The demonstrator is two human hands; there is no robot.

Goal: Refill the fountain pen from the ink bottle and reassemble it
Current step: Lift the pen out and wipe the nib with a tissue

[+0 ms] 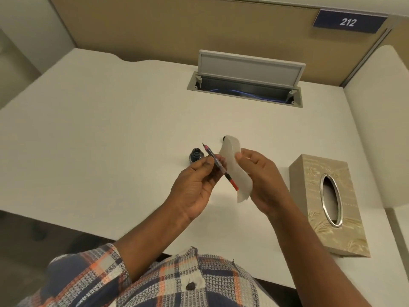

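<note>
Counting up: 1 pen (219, 166), 1 ink bottle (195, 155), 1 tissue (234, 171), 1 tissue box (327, 204) and 2 hands are showing. The pen is hanging in the air just right of the ink bottle, lying diagonally, nib pointing up-left and away, back end slanting down-right. The left hand (194, 187) is pinching its middle and partly covering the bottle, which is sitting on the table (110, 129). The right hand (261, 178) is gripping the tissue, just behind the pen. The tissue box is sitting well right of the bottle, and 1 small dark thing (225, 138) is peeking out behind the tissue.
</note>
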